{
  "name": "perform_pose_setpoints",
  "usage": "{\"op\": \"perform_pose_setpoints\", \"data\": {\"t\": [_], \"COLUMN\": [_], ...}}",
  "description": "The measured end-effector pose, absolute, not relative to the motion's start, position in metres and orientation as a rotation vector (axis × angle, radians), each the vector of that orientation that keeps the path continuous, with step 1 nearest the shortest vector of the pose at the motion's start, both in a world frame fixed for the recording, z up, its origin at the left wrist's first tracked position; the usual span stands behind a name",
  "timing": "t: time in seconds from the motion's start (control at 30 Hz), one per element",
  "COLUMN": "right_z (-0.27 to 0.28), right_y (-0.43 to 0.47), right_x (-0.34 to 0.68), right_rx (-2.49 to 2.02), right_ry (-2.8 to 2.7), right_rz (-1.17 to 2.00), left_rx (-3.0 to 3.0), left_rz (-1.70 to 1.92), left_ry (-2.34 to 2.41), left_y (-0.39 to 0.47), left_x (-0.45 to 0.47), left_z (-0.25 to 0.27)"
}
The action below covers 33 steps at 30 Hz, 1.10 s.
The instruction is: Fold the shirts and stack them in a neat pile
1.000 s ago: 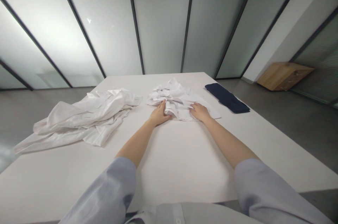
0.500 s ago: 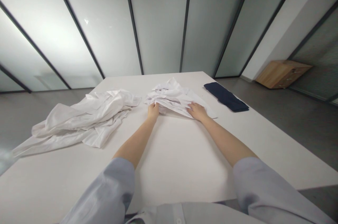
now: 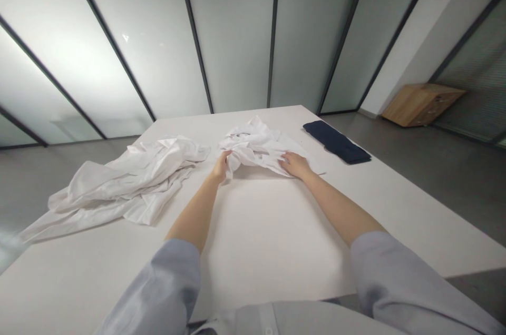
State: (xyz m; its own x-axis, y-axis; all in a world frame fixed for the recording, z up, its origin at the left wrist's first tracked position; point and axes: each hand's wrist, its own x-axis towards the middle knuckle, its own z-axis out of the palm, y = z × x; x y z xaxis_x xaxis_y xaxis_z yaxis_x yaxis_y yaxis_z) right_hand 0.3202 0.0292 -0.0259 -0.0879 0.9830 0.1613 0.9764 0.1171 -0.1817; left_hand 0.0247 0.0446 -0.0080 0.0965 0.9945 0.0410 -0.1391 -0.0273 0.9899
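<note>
So the rumpled white garment [image 3: 261, 148] was mid-table, toward the far end, its near edge lifted a bit. Left hand [image 3: 221, 166] had the near left corner pinched between thumb and fingers. Right hand [image 3: 295, 165] lay on the near right part, fingers loosely spread, no grip that I could see. A narrow strip of table [image 3: 272, 240] split it from the white cloth heap [image 3: 130, 182] on the left; navy folded cloth [image 3: 336, 141] sat by the right edge. Loads of tabletop on the near side. Both arms [image 3: 336, 206] reached way forward, elbows pretty straight.
</note>
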Motion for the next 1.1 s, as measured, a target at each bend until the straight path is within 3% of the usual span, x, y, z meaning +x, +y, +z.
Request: {"op": "perform_pose_setpoints", "data": {"t": [0.23,0.37,0.57,0.77,1.1], "right_z": [-0.020,-0.017,-0.019,-0.014,-0.026], "right_y": [0.029,0.027,0.027,0.024,0.016], "right_x": [0.322,0.320,0.319,0.316,0.291], "right_rx": [-1.987,-2.002,-1.982,-1.829,-1.575], "right_ry": [-2.091,-2.049,-1.995,-1.982,-2.423], "right_rz": [0.068,0.082,0.089,-0.208,-0.006], "left_rx": [1.953,2.043,1.936,2.284,2.281], "left_rz": [0.547,0.286,0.418,0.508,0.215], "left_ry": [1.447,1.650,1.618,1.637,1.827], "left_y": [0.041,0.034,0.038,0.044,0.033], "left_x": [-0.010,-0.033,-0.036,0.000,0.016], "left_z": [0.034,0.054,0.045,0.009,-0.017]}}
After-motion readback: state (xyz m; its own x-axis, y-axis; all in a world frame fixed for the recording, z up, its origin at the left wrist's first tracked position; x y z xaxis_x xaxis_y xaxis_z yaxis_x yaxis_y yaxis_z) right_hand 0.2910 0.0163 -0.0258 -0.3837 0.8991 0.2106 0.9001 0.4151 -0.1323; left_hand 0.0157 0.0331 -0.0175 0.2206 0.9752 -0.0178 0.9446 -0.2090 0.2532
